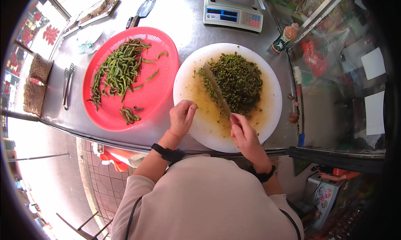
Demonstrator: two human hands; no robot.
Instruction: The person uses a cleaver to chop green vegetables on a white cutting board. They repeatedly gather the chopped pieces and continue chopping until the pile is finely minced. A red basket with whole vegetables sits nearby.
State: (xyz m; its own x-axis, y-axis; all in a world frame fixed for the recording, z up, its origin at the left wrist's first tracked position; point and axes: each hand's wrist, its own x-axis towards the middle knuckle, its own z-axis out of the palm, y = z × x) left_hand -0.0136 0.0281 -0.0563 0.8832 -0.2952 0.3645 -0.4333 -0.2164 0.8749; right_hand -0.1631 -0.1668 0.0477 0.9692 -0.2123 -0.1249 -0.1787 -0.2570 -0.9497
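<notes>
A kitchen knife (216,89) is in my right hand (246,134), its blade along the left side of a heap of chopped green peppers (238,80). The heap lies on a round white cutting board (269,114) wet with yellowish juice. Over the board's lower left edge is my left hand (182,114), loosely curled, with no object visible in it. To the left, a round pink plastic basket (153,99) holds whole green peppers (122,67), wrinkled and browned in places, with a few small ones apart near its lower rim.
Metal tongs (67,83) lie left of the basket. A broad-bladed cleaver (144,8) rests behind it. A digital scale (233,14) stands at the back, and a bottle (284,38) at the right by the glass partition. A person's arm (340,177) shows at lower right.
</notes>
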